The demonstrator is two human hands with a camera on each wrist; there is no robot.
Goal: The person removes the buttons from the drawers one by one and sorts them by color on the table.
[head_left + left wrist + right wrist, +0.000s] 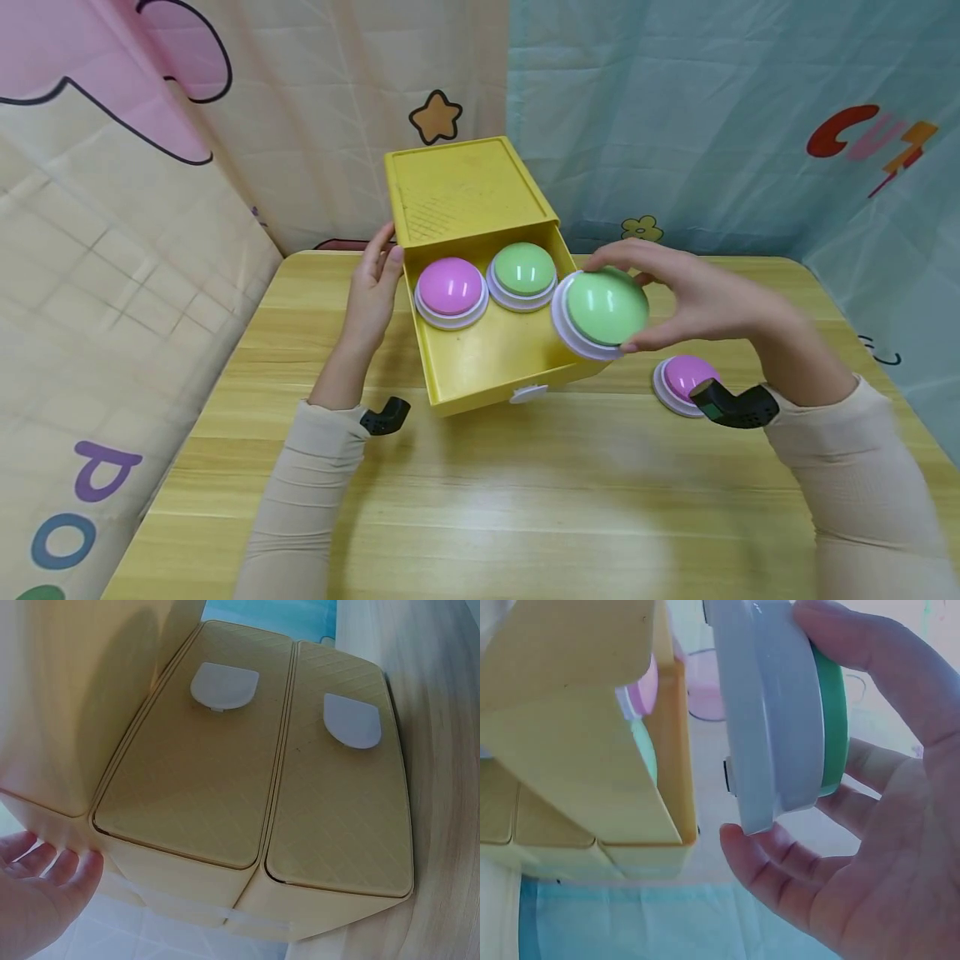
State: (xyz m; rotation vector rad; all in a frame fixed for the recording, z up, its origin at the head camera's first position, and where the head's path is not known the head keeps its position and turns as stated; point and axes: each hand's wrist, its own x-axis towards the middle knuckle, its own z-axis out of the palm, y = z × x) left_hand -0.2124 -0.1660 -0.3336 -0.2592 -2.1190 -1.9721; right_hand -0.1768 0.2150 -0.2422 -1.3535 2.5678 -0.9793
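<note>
The right hand (693, 293) pinches a green button (609, 305) by its edge; the left hand (371, 296), fingers slightly spread, touches the box (472, 187), likely steadying it.

Head view, two o'clock: blue-green curtain (675, 125) lettered with a red C (823, 143) and a pink U (864, 150), then an orange character (917, 133) not clearly legible. Eight o'clock: pale curtain (187, 367) bearing a purple letter (107, 453), possibly P, with a blue O (63, 520) at its seven o'clock.
</note>
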